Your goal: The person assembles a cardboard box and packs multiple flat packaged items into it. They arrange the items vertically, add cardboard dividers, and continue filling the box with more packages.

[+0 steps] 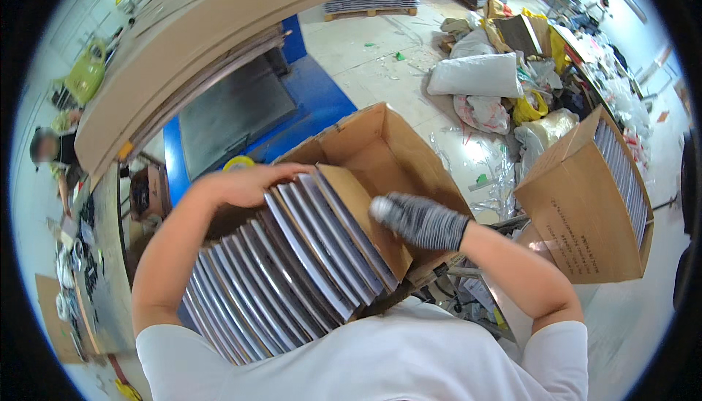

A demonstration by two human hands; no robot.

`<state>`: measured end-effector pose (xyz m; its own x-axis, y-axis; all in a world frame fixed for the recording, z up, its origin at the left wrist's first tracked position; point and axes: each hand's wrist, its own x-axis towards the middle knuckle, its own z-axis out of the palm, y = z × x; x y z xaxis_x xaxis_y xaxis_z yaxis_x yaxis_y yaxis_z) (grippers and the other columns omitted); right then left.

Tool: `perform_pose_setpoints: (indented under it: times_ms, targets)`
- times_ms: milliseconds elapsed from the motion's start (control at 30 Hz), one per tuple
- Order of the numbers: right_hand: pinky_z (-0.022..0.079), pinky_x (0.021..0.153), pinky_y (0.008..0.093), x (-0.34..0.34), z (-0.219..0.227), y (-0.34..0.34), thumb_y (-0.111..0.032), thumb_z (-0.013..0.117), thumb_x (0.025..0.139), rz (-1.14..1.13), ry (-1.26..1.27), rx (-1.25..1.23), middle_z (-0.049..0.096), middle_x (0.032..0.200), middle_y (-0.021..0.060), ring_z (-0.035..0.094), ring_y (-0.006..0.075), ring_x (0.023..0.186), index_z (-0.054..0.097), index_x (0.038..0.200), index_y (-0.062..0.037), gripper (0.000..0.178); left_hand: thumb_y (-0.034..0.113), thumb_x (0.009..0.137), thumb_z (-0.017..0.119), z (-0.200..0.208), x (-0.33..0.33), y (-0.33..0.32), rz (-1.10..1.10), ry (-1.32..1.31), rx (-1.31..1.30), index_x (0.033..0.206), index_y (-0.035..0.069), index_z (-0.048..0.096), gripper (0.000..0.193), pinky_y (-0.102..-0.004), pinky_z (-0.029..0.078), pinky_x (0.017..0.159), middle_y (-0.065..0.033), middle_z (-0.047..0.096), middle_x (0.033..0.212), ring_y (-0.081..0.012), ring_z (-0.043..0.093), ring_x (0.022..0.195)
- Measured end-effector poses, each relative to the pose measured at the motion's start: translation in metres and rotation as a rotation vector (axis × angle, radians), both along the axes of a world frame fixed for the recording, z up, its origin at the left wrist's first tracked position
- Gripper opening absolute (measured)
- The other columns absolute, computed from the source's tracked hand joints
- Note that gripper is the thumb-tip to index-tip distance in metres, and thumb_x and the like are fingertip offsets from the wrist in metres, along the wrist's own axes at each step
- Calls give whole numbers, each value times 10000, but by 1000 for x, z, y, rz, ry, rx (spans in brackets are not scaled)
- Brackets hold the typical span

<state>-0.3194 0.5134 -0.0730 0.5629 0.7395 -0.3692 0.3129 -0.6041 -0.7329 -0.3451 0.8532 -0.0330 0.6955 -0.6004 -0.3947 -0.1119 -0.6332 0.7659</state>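
**Hands at a box of flat packs in a cluttered workshop**

Head view: your bare left hand lies open, fingers spread over the top of a row of flat packs standing on edge in an open cardboard box. Your gloved right hand is loosely curled above them, gripping nothing. Beyond lie pale floor, white sacks, a blue pallet and a second filled carton.

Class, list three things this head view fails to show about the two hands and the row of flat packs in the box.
Head view:
- Left hand fingertips: hidden behind the flat packs.
- Right hand: the grey glove covers it, and its grip is unclear.
- Box bottom: hidden by packs.
- Packs' near ends: hidden by the white shirt.
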Motion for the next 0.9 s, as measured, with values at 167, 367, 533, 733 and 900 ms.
perform_pose_setpoints:
  times_ms: [167, 367, 533, 733, 900]
  targets:
    - [391, 1012, 455, 37, -69, 17, -594, 261, 975, -227, -20, -205, 589, 1183, 292, 535, 427, 1151, 550, 1270, 4, 727, 172, 981, 511, 36, -75, 43, 471, -167, -94, 1377, 57, 461, 416, -325, 409, 1031, -113, 566, 1296, -201, 552, 1169]
    - [371, 1027, 448, 34, -113, 23, -626, 203, 968, -234, 51, -162, 572, 1252, 258, 496, 420, 1216, 555, 1286, -39, 754, 265, 971, 551, 28, -170, 33, 806, -346, 83, 1280, 18, 548, 396, -338, 453, 966, -137, 612, 1220, -223, 583, 1133]
    - [356, 1046, 423, 52, -156, 17, -654, 222, 956, -110, 2, 15, 543, 1301, 254, 476, 398, 1254, 504, 1330, -27, 782, 366, 998, 468, 14, -117, 22, 587, -285, -26, 1324, 39, 519, 465, -346, 403, 1019, -131, 573, 1290, -238, 528, 1212]
    - [302, 1096, 419, 41, -158, 21, -665, 204, 951, -226, 29, -54, 455, 1415, 223, 405, 364, 1330, 439, 1398, -48, 797, 491, 1006, 375, -17, -40, -36, 640, -29, -51, 1402, 66, 430, 583, -332, 304, 1100, -108, 471, 1409, -235, 399, 1338]
    - [448, 950, 364, 46, -151, 6, -557, 345, 988, -355, 448, 134, 627, 1226, 147, 582, 305, 1107, 562, 1305, -73, 618, 473, 1015, 370, -23, -6, -63, 503, -191, -53, 1330, 20, 491, 565, -342, 373, 1036, -155, 563, 1299, -261, 515, 1213]
